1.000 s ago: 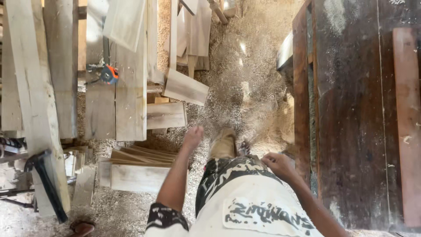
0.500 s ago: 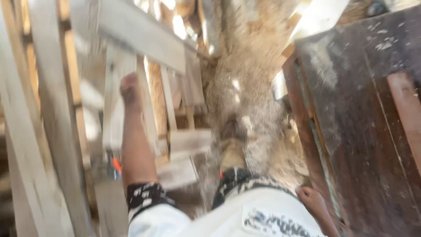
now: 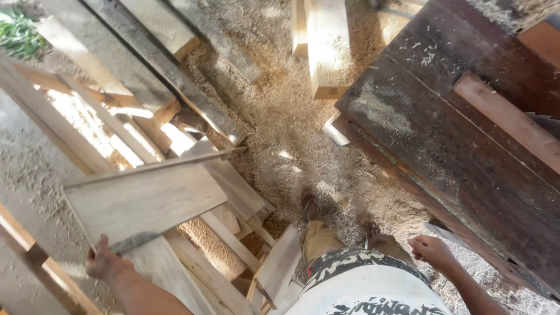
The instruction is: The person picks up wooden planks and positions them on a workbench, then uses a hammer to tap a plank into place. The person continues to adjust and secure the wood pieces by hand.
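Sawdust (image 3: 303, 134) covers the ground through the middle of the frame. A dark wooden table (image 3: 466, 157) fills the right side, with a reddish strip (image 3: 507, 119) lying on it. A pale beam (image 3: 326, 46) lies at the top centre. Long planks (image 3: 169, 76) run slantwise across the upper left, beside green plants (image 3: 17, 32) in the corner.

Two hands: left (image 3: 105, 263), right (image 3: 430, 249). Two feet on sawdust. One lifted plank (image 3: 146, 201). One dark wooden counter (image 3: 466, 151).
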